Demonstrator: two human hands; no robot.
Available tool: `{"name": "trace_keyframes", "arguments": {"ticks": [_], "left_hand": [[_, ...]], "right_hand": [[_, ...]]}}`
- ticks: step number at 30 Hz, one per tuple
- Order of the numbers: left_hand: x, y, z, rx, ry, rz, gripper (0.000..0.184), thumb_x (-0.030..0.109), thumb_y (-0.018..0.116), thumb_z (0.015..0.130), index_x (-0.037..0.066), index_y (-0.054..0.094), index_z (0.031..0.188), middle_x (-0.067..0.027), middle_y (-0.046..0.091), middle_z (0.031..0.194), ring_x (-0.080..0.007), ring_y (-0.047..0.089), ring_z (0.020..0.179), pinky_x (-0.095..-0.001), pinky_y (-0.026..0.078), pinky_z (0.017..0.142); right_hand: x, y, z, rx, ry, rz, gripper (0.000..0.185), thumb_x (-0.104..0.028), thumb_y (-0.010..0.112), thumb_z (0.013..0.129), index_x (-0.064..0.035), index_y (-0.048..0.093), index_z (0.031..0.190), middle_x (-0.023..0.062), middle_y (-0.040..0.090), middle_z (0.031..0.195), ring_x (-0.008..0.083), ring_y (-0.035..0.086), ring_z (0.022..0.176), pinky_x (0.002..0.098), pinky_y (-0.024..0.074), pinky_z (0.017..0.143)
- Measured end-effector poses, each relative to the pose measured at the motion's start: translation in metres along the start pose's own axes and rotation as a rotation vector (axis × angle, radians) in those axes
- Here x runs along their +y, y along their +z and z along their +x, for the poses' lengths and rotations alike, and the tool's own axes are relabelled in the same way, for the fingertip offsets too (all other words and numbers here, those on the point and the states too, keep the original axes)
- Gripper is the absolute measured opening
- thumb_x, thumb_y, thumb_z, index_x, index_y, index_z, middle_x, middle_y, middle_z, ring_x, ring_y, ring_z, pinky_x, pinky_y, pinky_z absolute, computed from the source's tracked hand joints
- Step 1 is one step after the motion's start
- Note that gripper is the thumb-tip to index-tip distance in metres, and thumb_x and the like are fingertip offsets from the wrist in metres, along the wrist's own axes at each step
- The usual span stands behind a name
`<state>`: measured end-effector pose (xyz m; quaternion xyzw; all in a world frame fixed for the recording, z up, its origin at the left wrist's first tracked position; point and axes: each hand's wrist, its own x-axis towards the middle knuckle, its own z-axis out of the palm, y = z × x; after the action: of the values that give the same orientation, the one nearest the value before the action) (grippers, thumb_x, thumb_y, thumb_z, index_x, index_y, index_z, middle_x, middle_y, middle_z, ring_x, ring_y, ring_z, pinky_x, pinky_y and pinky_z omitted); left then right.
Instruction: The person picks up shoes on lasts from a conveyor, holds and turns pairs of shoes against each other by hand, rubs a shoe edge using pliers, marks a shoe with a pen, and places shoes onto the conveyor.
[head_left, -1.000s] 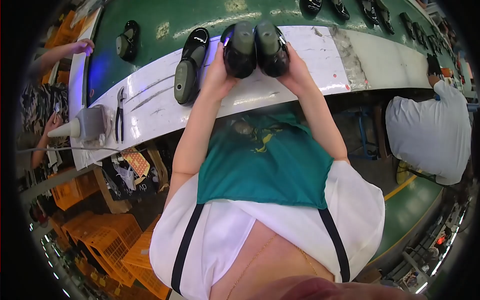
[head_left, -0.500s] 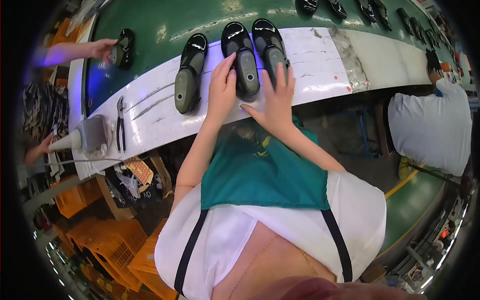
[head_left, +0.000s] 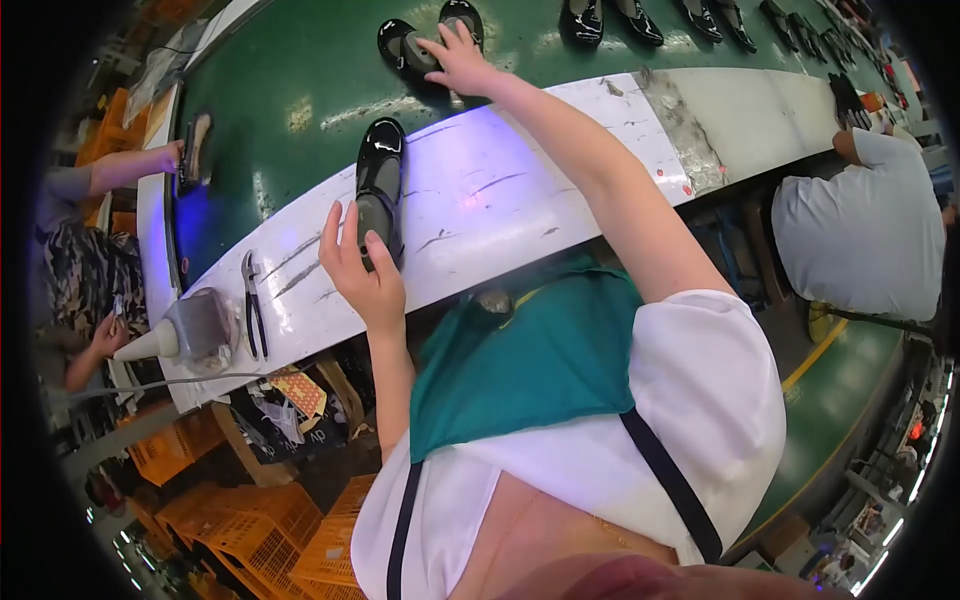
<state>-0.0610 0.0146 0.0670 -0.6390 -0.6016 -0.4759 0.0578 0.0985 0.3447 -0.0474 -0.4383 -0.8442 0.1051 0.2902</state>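
One black patent shoe (head_left: 381, 150) with a grey insole lies on the white bench top (head_left: 465, 180), toe pointing away from me. My left hand (head_left: 365, 280) is at its heel end, fingers stretched and apart; whether they touch the shoe I cannot tell. Farther out, on the green conveyor belt (head_left: 310, 60), two more black patent shoes (head_left: 395, 45) lie close together. Over their heel ends reaches my right hand (head_left: 465, 65), fingers spread, partly hiding them.
Pliers (head_left: 252, 305) and a squeeze bottle (head_left: 200, 325) lie on the bench at left. A co-worker's hand (head_left: 172, 158) at far left holds a shoe (head_left: 195, 150). More shoes (head_left: 640, 22) line the belt at upper right. Another person (head_left: 860, 240) sits at right. Orange crates (head_left: 250, 530) stand below.
Two shoes have moved from the bench to the green belt, with my right hand reaching out after them. My left hand has shifted left to the remaining shoe. The co-worker's shoe has been turned.
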Motion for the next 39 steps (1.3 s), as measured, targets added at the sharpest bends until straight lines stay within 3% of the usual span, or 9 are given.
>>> {"name": "trace_keyframes", "arguments": {"ticks": [4, 6, 9, 13, 16, 22, 26, 33, 39], "left_hand": [[-0.012, 0.002, 0.004, -0.021, -0.125, -0.039, 0.036, 0.008, 0.050, 0.090, 0.001, 0.056, 0.124, -0.0165, 0.052, 0.131, -0.0310, 0.048, 0.121, -0.0392, 0.036, 0.102], [-0.013, 0.005, 0.009, -0.083, -0.361, -0.257, 0.035, 0.009, 0.051, 0.090, 0.000, 0.057, 0.123, -0.0162, 0.056, 0.127, -0.0298, 0.052, 0.117, -0.0376, 0.039, 0.100], [-0.015, 0.009, 0.015, -0.166, -0.306, -0.215, 0.033, 0.009, 0.051, 0.089, 0.000, 0.059, 0.120, -0.0157, 0.059, 0.123, -0.0289, 0.055, 0.114, -0.0365, 0.041, 0.099], [-0.018, 0.015, 0.013, -0.138, -0.323, -0.234, 0.032, 0.007, 0.051, 0.088, -0.001, 0.060, 0.118, -0.0158, 0.059, 0.123, -0.0286, 0.056, 0.114, -0.0364, 0.041, 0.099], [-0.016, 0.017, 0.016, -0.142, -0.322, -0.212, 0.032, 0.006, 0.052, 0.087, -0.002, 0.060, 0.118, -0.0167, 0.059, 0.123, -0.0289, 0.055, 0.114, -0.0366, 0.041, 0.100], [-0.018, 0.026, 0.019, -0.144, -0.334, -0.220, 0.034, 0.006, 0.051, 0.087, -0.001, 0.058, 0.120, -0.0165, 0.057, 0.125, -0.0290, 0.054, 0.117, -0.0369, 0.040, 0.101], [-0.021, 0.026, 0.018, -0.135, -0.330, -0.248, 0.033, 0.007, 0.052, 0.088, -0.001, 0.058, 0.120, -0.0162, 0.057, 0.125, -0.0289, 0.053, 0.117, -0.0366, 0.039, 0.102], [-0.022, 0.024, 0.018, -0.181, -0.334, -0.298, 0.037, 0.009, 0.054, 0.088, 0.000, 0.056, 0.124, -0.0149, 0.054, 0.128, -0.0278, 0.049, 0.121, -0.0353, 0.036, 0.103], [-0.035, 0.013, 0.014, -0.301, -0.485, -0.487, 0.064, 0.017, 0.060, 0.086, 0.008, 0.035, 0.143, -0.0153, 0.038, 0.142, -0.0264, 0.038, 0.131, -0.0368, 0.029, 0.108]], "right_hand": [[-0.021, -0.071, 0.031, -0.376, -0.009, 0.395, 0.060, -0.037, 0.059, 0.090, -0.0178, 0.040, 0.143, 0.0128, 0.044, 0.142, 0.0280, 0.036, 0.136, 0.0424, 0.0352, 0.108], [-0.003, -0.087, 0.037, -0.112, 0.151, 0.668, 0.053, -0.031, 0.066, 0.087, -0.0061, 0.052, 0.132, 0.0088, 0.064, 0.118, 0.0210, 0.064, 0.099, 0.0346, 0.0508, 0.086], [0.086, -0.103, 0.042, 0.281, 0.449, 1.094, 0.034, -0.012, 0.043, 0.097, -0.0030, 0.050, 0.129, 0.0140, 0.065, 0.091, 0.0129, 0.060, 0.061, 0.0278, 0.0525, 0.059], [0.201, -0.112, 0.026, 0.793, 0.385, -0.177, 0.044, -0.015, 0.054, 0.087, -0.0093, 0.047, 0.130, 0.0216, 0.056, 0.112, 0.0376, 0.051, 0.109, 0.0464, 0.0417, 0.094], [0.183, -0.147, -0.001, 0.398, 0.758, 0.287, 0.070, -0.035, 0.064, 0.084, -0.0157, 0.032, 0.143, 0.0189, 0.045, 0.131, 0.0391, 0.043, 0.120, 0.0466, 0.0394, 0.099], [0.207, -0.119, 0.022, 0.538, 1.124, 0.272, 0.076, -0.033, 0.070, 0.080, -0.0067, 0.034, 0.141, 0.0192, 0.059, 0.116, 0.0335, 0.059, 0.102, 0.0404, 0.0483, 0.088], [0.304, -0.071, 0.023, 0.555, 0.929, 0.642, 0.045, -0.023, 0.073, 0.080, 0.0002, 0.060, 0.116, 0.0101, 0.067, 0.105, 0.0212, 0.066, 0.087, 0.0344, 0.0525, 0.078], [0.011, -0.238, -0.044, -0.362, 0.440, 0.623, 0.061, -0.023, 0.068, 0.081, -0.0051, 0.043, 0.134, 0.0200, 0.061, 0.118, 0.0274, 0.062, 0.106, 0.0399, 0.0476, 0.090], [-0.070, -0.190, -0.077, -0.881, -0.326, 0.421, 0.054, 0.003, 0.066, 0.074, -0.0115, 0.056, 0.125, 0.0100, 0.057, 0.126, 0.0245, 0.051, 0.118, 0.0344, 0.0398, 0.103]]}}
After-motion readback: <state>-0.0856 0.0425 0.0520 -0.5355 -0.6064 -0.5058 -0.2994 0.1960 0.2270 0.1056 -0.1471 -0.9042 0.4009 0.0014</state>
